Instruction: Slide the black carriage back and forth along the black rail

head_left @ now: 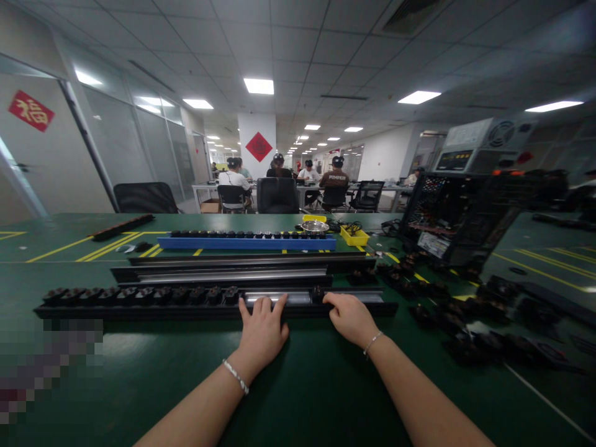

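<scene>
A long black rail (139,308) lies across the green table (298,385) in front of me, its left part filled with a row of black socket modules (139,294). My left hand (261,332) rests on the rail's front edge, fingers stretched onto its bare silver middle (279,298). My right hand (350,318) is curled at the rail, fingertips pinching a single black module (318,293) seated in the channel.
Behind lie a second empty black rail (233,272) and a blue rail (246,242) with modules. Loose black modules (447,304) are scattered to the right. An open computer case (460,214), a yellow tray (354,234) and a metal bowl (315,226) stand further back. People sit at distant tables.
</scene>
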Demonstrator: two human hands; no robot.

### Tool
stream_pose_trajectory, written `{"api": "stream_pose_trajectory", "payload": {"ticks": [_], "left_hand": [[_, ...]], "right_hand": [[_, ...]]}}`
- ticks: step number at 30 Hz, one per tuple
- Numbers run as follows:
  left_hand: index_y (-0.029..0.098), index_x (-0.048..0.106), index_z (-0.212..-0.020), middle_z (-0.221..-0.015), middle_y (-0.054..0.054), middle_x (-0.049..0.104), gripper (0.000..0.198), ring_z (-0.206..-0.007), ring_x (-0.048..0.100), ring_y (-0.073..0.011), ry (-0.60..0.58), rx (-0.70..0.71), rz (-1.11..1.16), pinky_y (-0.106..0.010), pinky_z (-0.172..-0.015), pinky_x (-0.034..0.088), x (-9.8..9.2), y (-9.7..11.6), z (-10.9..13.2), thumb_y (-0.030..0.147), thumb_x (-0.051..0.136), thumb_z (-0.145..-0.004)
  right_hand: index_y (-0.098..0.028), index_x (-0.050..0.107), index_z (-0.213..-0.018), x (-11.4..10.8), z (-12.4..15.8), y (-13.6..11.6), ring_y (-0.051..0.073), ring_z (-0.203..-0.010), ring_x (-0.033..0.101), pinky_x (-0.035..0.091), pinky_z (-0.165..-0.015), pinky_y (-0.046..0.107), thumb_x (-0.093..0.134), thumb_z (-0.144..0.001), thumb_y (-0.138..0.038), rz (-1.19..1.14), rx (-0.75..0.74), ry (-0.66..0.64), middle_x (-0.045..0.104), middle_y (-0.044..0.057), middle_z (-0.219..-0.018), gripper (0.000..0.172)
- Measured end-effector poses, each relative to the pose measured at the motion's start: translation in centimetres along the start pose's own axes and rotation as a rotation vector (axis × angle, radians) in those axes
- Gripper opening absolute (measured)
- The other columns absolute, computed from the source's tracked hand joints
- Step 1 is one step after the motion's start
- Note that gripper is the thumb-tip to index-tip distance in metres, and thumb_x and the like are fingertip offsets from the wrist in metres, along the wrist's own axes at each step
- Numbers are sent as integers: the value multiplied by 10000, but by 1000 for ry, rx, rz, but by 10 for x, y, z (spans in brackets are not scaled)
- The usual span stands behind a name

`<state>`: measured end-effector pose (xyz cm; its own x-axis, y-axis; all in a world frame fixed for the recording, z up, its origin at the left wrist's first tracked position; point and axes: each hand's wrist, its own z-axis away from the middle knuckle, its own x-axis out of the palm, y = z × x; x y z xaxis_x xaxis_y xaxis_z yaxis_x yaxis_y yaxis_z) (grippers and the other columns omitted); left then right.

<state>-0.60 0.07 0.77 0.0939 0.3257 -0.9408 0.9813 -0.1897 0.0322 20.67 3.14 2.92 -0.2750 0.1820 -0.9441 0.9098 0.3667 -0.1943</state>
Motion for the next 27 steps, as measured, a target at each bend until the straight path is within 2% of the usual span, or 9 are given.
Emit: {"api": "stream_pose_trajectory", "payload": {"ticks": [17,27], "left_hand": [[301,378,-1338,-1142,-88,533,543,-1155,408,-286,-21,-18,9,-646,-1025,35,-2,1,0,323,475,-804],[300,375,-1336,-1117,-92,535,545,-1141,419,-292,39,19,15,-667,-1006,45,5,-3,0,333,467,-800]], "right_hand": [[-215,624,-935,-1,1,2,154,-854,571,358,-803,261,384,-737,-121,-13,-2,13,666,29,-908,324],[-215,615,-924,-2,1,2,153,-832,565,358,-783,264,377,-737,-124,-10,1,11,659,27,-881,316]]}}
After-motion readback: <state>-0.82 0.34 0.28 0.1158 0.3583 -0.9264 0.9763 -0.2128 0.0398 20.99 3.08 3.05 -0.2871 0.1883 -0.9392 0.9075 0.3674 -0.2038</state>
